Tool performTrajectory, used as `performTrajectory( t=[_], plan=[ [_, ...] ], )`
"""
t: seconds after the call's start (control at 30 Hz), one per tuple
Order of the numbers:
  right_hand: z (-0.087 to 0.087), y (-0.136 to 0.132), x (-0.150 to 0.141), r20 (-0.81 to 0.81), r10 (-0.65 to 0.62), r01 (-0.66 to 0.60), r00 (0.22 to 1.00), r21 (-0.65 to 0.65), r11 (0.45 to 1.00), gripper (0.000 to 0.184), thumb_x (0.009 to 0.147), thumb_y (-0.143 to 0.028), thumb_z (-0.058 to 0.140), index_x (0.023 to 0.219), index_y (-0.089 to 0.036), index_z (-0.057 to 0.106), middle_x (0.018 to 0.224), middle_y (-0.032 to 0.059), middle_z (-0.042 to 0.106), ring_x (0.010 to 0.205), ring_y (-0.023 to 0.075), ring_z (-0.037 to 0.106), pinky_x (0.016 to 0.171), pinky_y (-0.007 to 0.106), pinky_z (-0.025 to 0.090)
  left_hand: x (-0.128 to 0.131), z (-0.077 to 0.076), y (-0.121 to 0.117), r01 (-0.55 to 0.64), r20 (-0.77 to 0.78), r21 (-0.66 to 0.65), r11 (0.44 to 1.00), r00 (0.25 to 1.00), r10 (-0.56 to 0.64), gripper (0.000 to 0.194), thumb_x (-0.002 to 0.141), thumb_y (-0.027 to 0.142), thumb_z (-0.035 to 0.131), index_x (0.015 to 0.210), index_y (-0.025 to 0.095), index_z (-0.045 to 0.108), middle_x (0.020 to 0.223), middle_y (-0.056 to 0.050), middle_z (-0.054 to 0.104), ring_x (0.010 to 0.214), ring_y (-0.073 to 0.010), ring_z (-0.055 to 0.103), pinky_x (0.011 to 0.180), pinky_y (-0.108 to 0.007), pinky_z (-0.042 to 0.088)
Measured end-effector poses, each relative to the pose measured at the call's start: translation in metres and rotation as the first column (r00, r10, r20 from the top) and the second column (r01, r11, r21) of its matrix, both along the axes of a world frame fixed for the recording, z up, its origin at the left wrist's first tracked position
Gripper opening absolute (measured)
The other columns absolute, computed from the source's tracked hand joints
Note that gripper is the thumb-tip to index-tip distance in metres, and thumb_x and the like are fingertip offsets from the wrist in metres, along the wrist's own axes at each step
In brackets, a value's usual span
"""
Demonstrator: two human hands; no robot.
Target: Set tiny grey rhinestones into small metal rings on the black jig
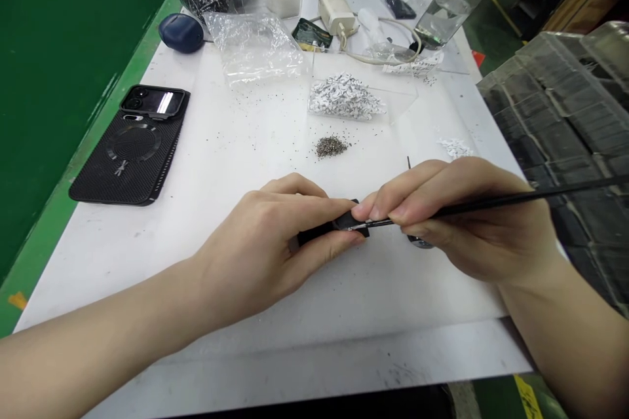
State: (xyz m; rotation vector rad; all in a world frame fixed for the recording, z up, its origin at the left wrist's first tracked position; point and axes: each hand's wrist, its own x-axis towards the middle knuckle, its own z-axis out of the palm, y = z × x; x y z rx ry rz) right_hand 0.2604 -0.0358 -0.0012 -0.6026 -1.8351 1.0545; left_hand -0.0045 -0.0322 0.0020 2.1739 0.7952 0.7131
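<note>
On the counter [275, 301], the left hand [250, 249] and right hand [472, 222] meet at the front around a small black piece [324, 230]. A phone [130, 144] lies to their left. Behind them lie a small heap of granules [331, 146], then a tray of flakes [400, 101], with plastic bags [253, 46] and a charger [337, 13] farther back. Stacked crates [565, 144] stand right of the counter.

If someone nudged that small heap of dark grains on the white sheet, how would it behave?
The heap of dark grains would probably scatter easily: it looks low and loose. Stray specks already dotted across the white work surface suggest it spreads readily. Each grain looks tiny and probably light, so they would likely be fiddly to gather by hand.
</note>
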Motion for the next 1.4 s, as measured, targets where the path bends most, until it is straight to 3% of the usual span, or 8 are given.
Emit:
performTrajectory(
  t=[0.27,0.37,0.47,0.77,1.0,1.2,1.3,1.4],
  plan=[
    [0.001,0.002,0.001,-0.033,-0.156,0.159,0.987,0.106,0.982,0.011,0.101,-0.028,0.083,0.11,-0.034,0.084,0.098,0.0033,0.085,0.085,0.0239,0.083,0.072,0.039,0.071,-0.001,0.002,0.001,-0.001,-0.001,-0.056,0.998,1.0,0.001,0.027,0.111,0.032,0.071,0.132,0.022,0.085,0.114,-0.005,0.088,0.109,-0.0214,0.078,0.088,-0.026,0.066],
    [0.01,0.001,0.013,0.23,-0.413,0.332,0.881,0.321,0.887,0.007,0.101,-0.029,0.083,0.105,-0.035,0.084,0.095,0.0042,0.075,0.077,0.0215,0.071,0.064,0.038,0.058,0.0,0.001,0.001,-0.011,0.021,-0.059,0.998,1.0,0.013,0.027,0.11,0.031,0.071,0.131,0.02,0.085,0.114,-0.006,0.088,0.111,-0.0221,0.078,0.091,-0.028,0.067],
    [0.015,0.001,0.027,0.532,-0.447,0.23,0.719,0.425,0.875,0.02,0.101,-0.016,0.074,0.11,-0.032,0.082,0.097,0.0048,0.067,0.076,0.0202,0.065,0.064,0.037,0.051,0.0,0.001,0.0,-0.019,0.028,-0.051,0.999,0.999,0.021,0.027,0.107,0.027,0.07,0.129,0.019,0.085,0.114,-0.006,0.088,0.11,-0.0221,0.078,0.093,-0.029,0.067],
    [0.012,0.002,0.031,0.675,-0.329,0.154,0.66,0.307,0.939,0.038,0.097,-0.008,0.055,0.117,-0.028,0.081,0.111,0.008,0.067,0.084,0.0218,0.066,0.073,0.037,0.052,0.0,0.002,0.001,-0.04,0.016,-0.082,0.996,0.999,0.041,0.025,0.106,0.03,0.071,0.125,0.023,0.087,0.115,-0.005,0.088,0.112,-0.0239,0.078,0.09,-0.032,0.068],
    [0.035,-0.007,0.013,0.926,-0.253,0.487,0.28,0.09,0.869,0.037,0.11,-0.043,0.056,0.143,-0.028,0.056,0.062,-0.0076,0.058,0.056,0.0198,0.055,0.057,0.034,0.034,-0.001,-0.011,0.004,-0.054,0.073,-0.056,0.997,0.996,0.058,0.026,0.106,0.037,0.073,0.126,0.027,0.088,0.114,-0.005,0.088,0.108,-0.0244,0.079,0.082,-0.032,0.067],
    [0.045,0.0,0.018,0.818,-0.291,0.577,0.496,-0.06,0.814,0.012,0.091,-0.018,0.073,0.101,-0.025,0.073,0.051,-0.0087,0.051,0.047,0.0139,0.045,0.053,0.034,0.034,-0.001,-0.006,0.003,0.024,0.063,-0.072,0.997,0.998,-0.02,0.027,0.108,0.032,0.072,0.13,0.027,0.087,0.116,-0.005,0.088,0.112,-0.0251,0.079,0.088,-0.032,0.068],
    [0.041,-0.003,0.015,0.428,-0.452,0.555,0.782,-0.15,0.818,0.009,0.099,-0.034,0.08,0.095,-0.028,0.075,0.054,-0.0062,0.053,0.047,0.0139,0.046,0.047,0.033,0.033,0.0,-0.009,0.003,0.045,0.093,-0.04,0.998,0.995,-0.041,0.028,0.108,0.032,0.073,0.132,0.027,0.086,0.115,-0.004,0.088,0.108,-0.023,0.081,0.091,-0.03,0.067],
    [0.034,-0.011,-0.002,-0.015,-0.506,0.499,0.862,-0.139,0.855,0.03,0.097,-0.057,0.087,0.101,-0.033,0.069,0.07,-0.0054,0.069,0.056,0.017,0.064,0.047,0.033,0.045,0.0,-0.011,0.004,0.046,0.121,-0.022,0.999,0.992,-0.043,0.023,0.108,0.033,0.073,0.126,0.03,0.088,0.113,-0.003,0.087,0.101,-0.0213,0.082,0.089,-0.03,0.067]
  ],
)
